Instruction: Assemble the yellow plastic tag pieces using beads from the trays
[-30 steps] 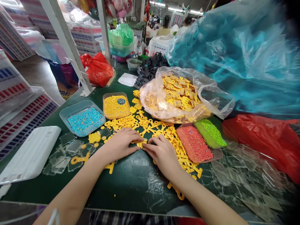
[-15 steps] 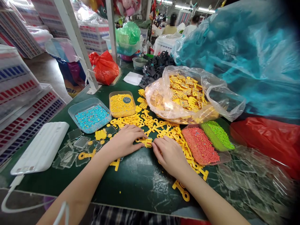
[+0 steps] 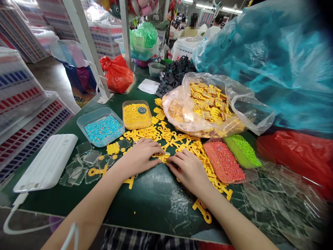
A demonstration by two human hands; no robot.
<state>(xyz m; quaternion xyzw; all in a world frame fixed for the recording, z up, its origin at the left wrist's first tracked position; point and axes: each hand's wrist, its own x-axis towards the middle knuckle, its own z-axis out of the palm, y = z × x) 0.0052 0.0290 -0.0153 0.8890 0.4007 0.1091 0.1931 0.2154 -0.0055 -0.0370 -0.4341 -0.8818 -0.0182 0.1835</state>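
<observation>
Between the thumb and fingers of my left hand is a small yellow plastic piece with a patch of coloured bits on its face. The fingertips of my right hand are closed at the right end of the same piece, partly covering it. A heap of loose yellow plastic parts with rings and crossbars lies just behind both hands. Left of my left hand are clear plastic squares and another yellow ring-ended part. One more yellow part rests under my right forearm.
Trays of blue beads, yellow beads, red beads and green beads surround the heap. Behind is an open clear bag of yellow pieces. A white power bank sits left; clear sheets lie right.
My right fingers have shifted slightly left and over the yellow piece, hiding more of its right end. My left hand keeps its grip. The whole view has shifted slightly.
</observation>
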